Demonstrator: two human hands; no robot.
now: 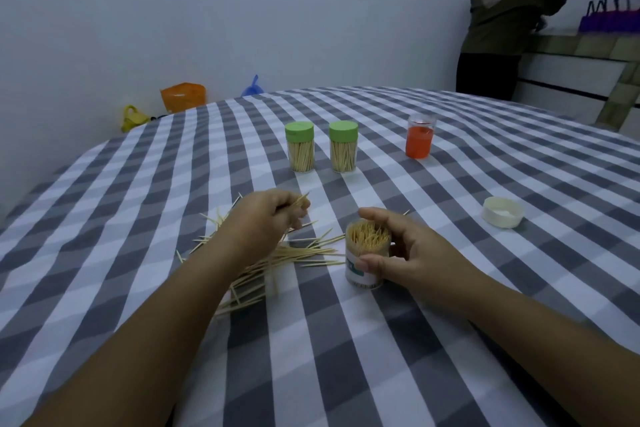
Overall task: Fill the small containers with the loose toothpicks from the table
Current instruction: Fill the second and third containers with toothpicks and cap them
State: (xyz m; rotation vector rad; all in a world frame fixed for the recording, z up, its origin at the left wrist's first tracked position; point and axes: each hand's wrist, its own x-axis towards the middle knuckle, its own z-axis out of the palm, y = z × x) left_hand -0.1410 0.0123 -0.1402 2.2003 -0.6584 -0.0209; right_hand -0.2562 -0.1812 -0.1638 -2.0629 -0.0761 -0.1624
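An open clear container (366,255), nearly full of toothpicks, stands on the checked tablecloth (450,288). My right hand (405,250) holds it, thumb in front and fingers curled round the back. My left hand (268,219) hovers just left of it and pinches a small bunch of toothpicks (298,203). Under and around the left hand lies a loose pile of toothpicks (277,262). A white lid (503,212) lies upside down to the right. Two filled containers with green lids (300,147) (343,147) stand further back.
An orange, empty-looking container (419,137) stands at the back right of the table. Beyond the far edge are an orange bag (183,96), a yellow object (133,118) and a blue object (252,87). A person (509,21) stands at a counter in the far right corner.
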